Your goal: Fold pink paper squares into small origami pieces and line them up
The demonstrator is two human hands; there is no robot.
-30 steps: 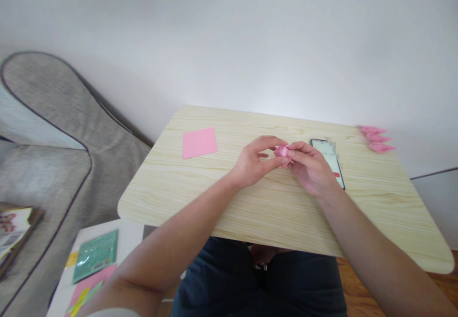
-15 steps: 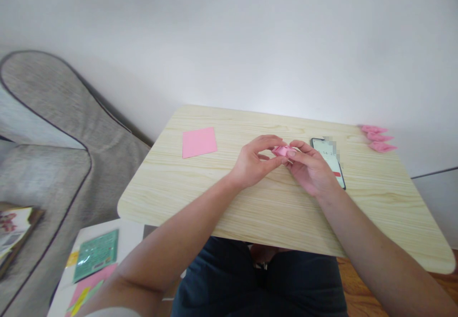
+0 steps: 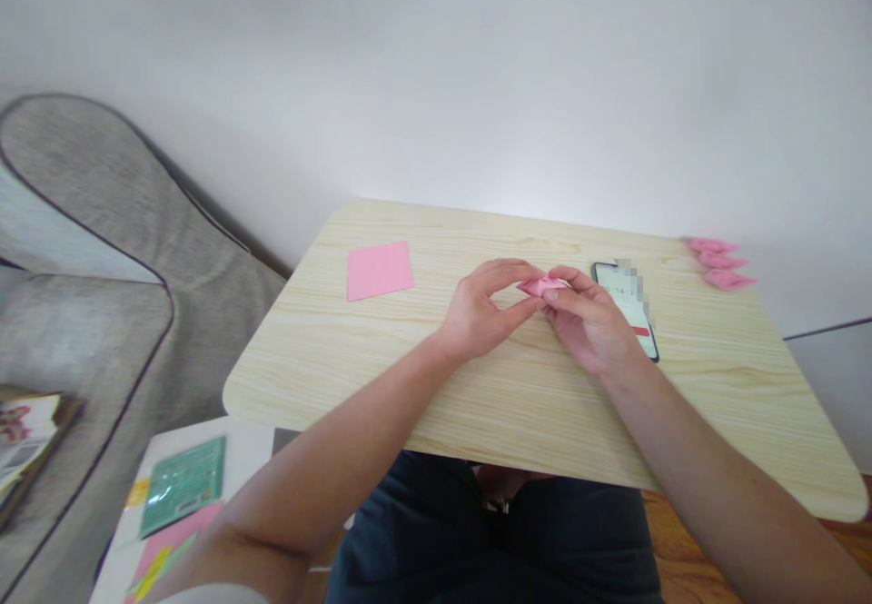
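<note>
A small folded pink paper piece point(image 3: 540, 286) is held between both hands above the middle of the table. My left hand point(image 3: 485, 307) pinches its left end between thumb and fingertips. From the other side my right hand point(image 3: 589, 318) grips it, thumb on top and fingers partly behind it. Its exact folds are partly hidden by the fingers. Flat on the left of the table lies a square pink sheet of paper point(image 3: 380, 271). Three folded pink paper pieces point(image 3: 726, 279) sit close together at the table's far right edge.
A phone with a lit screen point(image 3: 623, 300) lies just right of my right hand on the wooden table point(image 3: 327, 350). Lower left, a white surface point(image 3: 235, 445) bears a green packet point(image 3: 183, 486) and coloured paper. A grey sofa point(image 3: 88, 204) stands at the left.
The folded pink paper between my fingers has turned and now looks flatter and wider. Both hands keep nearly the same place, with only small finger movements.
</note>
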